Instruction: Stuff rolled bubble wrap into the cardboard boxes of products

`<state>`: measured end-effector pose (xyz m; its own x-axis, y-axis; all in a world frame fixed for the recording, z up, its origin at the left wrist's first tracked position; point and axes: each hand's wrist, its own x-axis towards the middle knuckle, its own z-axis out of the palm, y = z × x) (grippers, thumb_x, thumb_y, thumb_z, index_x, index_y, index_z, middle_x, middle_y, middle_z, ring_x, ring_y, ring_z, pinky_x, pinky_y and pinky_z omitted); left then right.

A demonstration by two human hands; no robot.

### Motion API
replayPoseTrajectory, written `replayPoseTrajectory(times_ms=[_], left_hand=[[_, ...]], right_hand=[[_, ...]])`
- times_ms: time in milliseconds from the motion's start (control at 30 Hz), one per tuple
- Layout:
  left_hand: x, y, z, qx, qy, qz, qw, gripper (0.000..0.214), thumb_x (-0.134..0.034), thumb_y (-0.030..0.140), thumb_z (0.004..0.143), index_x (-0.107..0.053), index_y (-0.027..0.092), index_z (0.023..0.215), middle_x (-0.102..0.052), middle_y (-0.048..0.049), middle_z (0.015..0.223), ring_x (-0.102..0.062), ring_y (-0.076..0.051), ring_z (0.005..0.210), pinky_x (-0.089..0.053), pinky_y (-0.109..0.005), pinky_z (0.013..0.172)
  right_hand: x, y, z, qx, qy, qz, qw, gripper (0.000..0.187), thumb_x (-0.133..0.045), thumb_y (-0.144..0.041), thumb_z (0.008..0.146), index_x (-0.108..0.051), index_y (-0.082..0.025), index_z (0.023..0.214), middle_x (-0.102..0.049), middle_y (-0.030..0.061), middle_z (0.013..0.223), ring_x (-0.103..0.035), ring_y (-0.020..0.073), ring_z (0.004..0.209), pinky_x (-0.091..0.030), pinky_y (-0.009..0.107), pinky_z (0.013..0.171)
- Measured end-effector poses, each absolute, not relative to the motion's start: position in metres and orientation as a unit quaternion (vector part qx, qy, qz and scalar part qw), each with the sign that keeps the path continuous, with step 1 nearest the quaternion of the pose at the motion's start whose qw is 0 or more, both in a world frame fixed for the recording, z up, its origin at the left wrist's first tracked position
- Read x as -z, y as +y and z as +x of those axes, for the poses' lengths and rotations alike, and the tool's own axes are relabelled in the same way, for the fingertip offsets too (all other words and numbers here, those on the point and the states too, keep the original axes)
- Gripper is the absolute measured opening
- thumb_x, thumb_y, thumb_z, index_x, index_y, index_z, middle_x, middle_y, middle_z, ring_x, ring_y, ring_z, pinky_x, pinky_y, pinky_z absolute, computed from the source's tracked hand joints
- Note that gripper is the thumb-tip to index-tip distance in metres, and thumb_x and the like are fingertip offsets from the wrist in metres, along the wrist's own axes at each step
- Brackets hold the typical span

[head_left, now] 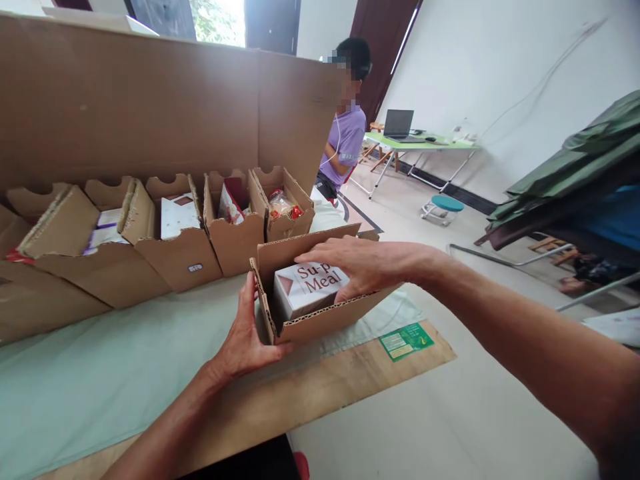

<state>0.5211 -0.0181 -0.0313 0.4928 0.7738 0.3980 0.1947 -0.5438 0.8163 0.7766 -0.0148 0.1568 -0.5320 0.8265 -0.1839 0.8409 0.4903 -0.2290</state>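
In front of me an open-topped cardboard bin (330,321) stands near the table's edge. A white carton (296,297) printed "Su-p Meal" sits inside it. My left hand (249,337) holds the bin's left end, with the thumb along the near bottom side and the fingers up the end wall. My right hand (345,261) reaches over the bin and grips the carton from above, its thumb on the near side and its fingers across the top. Part of the lettering and the carton's right end are hidden beneath that hand.
Several cardboard bins (177,257) with packaged goods stand in a row behind, backed by a tall cardboard panel (165,107). A green card (407,341) lies on the table's wooden edge (320,393). Beyond are a seated person (350,137), a laptop table (425,143) and a stool (447,203).
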Motion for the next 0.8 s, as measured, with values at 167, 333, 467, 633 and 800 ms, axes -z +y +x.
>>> replayPoseTrajectory(times_ms=[167,333,467,633,800], left_hand=[[0.037,-0.016,0.520,-0.415,0.298,0.778,0.367,0.142,-0.090,0.051,0.065,0.009,0.029,0.165,-0.023,-0.0186,0.165,-0.028,-0.045,0.153,-0.031,-0.062,0.123],[0.039,-0.014,0.525,-0.438,0.289,0.770,0.364,0.137,-0.089,0.047,0.064,0.002,0.030,0.165,-0.024,-0.0174,0.165,-0.025,-0.044,0.154,-0.027,-0.062,0.124],[0.039,-0.019,0.524,-0.436,0.297,0.758,0.383,0.131,-0.086,0.049,0.070,0.001,0.031,0.166,-0.022,-0.0173,0.167,-0.025,-0.042,0.155,-0.026,-0.063,0.124],[0.046,-0.037,0.506,-0.391,0.352,0.740,0.419,0.114,-0.075,0.052,0.083,0.000,0.031,0.166,-0.023,-0.0192,0.168,-0.038,-0.041,0.149,-0.039,-0.062,0.116],[0.049,-0.051,0.502,-0.359,0.348,0.762,0.412,0.091,-0.064,0.038,0.091,-0.013,0.029,0.166,-0.031,-0.0191,0.166,-0.046,-0.039,0.144,-0.045,-0.059,0.112]], right_hand=[[-0.152,-0.020,0.767,0.064,0.859,0.496,0.113,0.079,-0.085,-0.018,0.070,-0.060,-0.028,0.144,-0.071,0.0087,0.133,-0.061,0.0359,0.121,-0.043,0.050,0.104],[-0.158,-0.012,0.764,0.078,0.840,0.528,0.097,0.072,-0.085,-0.019,0.067,-0.068,-0.029,0.135,-0.075,0.0072,0.123,-0.065,0.0334,0.117,-0.046,0.044,0.100],[-0.167,-0.020,0.784,0.154,0.823,0.546,-0.028,0.059,-0.086,-0.026,0.066,-0.074,-0.029,0.125,-0.076,0.0038,0.121,-0.068,0.0316,0.116,-0.052,0.042,0.100],[-0.120,-0.075,0.839,-0.001,0.577,0.664,-0.476,0.038,-0.065,-0.051,0.090,-0.075,-0.026,0.116,-0.077,0.0072,0.118,-0.068,0.0301,0.115,-0.054,0.046,0.099],[-0.010,-0.108,0.831,0.197,0.442,0.637,-0.601,0.064,-0.045,-0.075,0.094,-0.069,-0.025,0.125,-0.072,0.0108,0.131,-0.066,0.0323,0.124,-0.059,0.050,0.094]])
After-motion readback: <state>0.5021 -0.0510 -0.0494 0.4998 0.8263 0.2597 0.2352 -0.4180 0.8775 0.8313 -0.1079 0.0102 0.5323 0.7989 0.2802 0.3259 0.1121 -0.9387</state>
